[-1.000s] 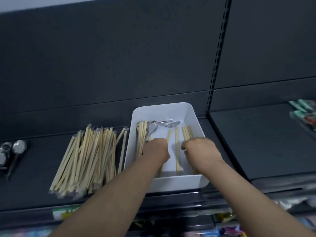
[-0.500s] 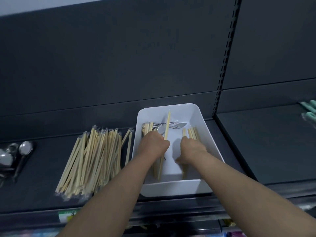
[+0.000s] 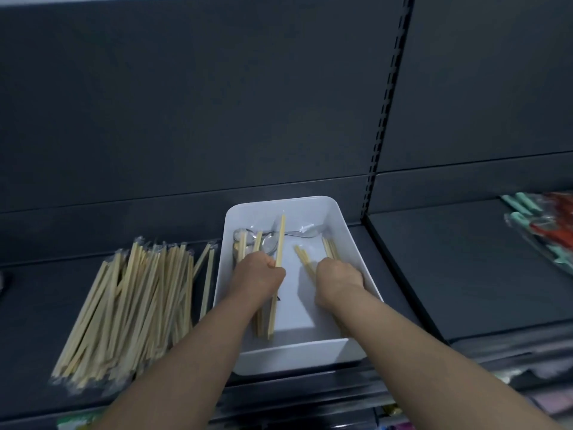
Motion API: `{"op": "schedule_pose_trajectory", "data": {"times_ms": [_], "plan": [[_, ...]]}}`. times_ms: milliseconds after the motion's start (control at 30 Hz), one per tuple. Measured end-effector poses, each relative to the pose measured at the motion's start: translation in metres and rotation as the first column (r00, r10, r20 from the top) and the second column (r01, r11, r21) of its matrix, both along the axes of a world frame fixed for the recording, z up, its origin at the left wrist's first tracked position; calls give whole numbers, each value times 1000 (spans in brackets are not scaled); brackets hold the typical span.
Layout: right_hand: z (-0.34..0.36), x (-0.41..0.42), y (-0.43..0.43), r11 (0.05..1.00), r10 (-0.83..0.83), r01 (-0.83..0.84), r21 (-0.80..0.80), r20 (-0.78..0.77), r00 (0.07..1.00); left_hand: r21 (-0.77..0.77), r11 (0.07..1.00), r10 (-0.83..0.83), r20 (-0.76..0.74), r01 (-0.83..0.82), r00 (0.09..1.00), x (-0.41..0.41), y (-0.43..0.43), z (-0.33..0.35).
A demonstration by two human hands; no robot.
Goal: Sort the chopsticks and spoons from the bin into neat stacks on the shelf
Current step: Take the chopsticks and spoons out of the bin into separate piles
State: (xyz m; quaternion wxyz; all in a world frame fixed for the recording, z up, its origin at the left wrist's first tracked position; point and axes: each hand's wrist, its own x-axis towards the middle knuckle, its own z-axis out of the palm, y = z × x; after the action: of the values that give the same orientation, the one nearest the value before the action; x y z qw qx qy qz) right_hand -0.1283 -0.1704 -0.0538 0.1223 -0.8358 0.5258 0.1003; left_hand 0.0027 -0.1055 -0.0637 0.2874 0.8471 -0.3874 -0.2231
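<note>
Head view: inside the bin [image 3: 347, 240], the left hand [image 3: 260, 276] has its fingers clamped on a few chopsticks [image 3: 280, 240]. The right hand [image 3: 339, 279] curls over others, its grip hidden. A big pile [image 3: 133, 305] lies on the shelf [image 3: 31, 305] left of the bin. With spoons [image 3: 269, 243] at the bin's far end, sorting looks mostly done but unfinished.

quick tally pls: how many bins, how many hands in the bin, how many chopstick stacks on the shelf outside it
white bin: 1
hands in the bin: 2 (left hand, right hand)
chopstick stack beside the bin: 1
total: 4
</note>
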Motion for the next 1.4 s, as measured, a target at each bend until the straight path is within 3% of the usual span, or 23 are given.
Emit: {"op": "schedule_pose_trajectory", "data": {"times_ms": [133,267,333,533,633,800,933,1067,1167,1300,1400], "plan": [[4,-1,2,995,-4,-1,98,53,999,-9,1000,0,1,0,1000,-3,0,1],[8,-3,-6,948,-239,132,291,368,899,-110,992,57,-64,-64,996,-2,1,5],[16,-1,-6,950,-264,133,283,494,828,-155,983,87,-106,-103,991,1,0,8],[75,43,18,988,-34,-92,127,743,668,-408,866,169,-306,-290,937,22,11,49],[94,76,39,970,46,-218,110,795,605,-470,814,214,-306,-342,928,50,35,64],[83,150,85,932,94,-327,158,766,636,-431,798,351,-236,-421,906,108,98,55],[50,204,119,918,113,-329,223,646,755,-211,878,429,-47,-429,902,165,156,28],[16,235,138,936,122,-265,233,491,863,-58,925,375,5,-375,927,210,194,10],[3,249,147,965,175,-243,102,442,880,-36,958,286,-7,-286,958,232,200,1],[-3,257,162,962,270,-252,-102,245,931,41,988,147,65,-149,987,243,196,-7],[6,251,160,942,278,-209,-261,261,925,-68,991,121,144,-112,982,242,181,2]]}}
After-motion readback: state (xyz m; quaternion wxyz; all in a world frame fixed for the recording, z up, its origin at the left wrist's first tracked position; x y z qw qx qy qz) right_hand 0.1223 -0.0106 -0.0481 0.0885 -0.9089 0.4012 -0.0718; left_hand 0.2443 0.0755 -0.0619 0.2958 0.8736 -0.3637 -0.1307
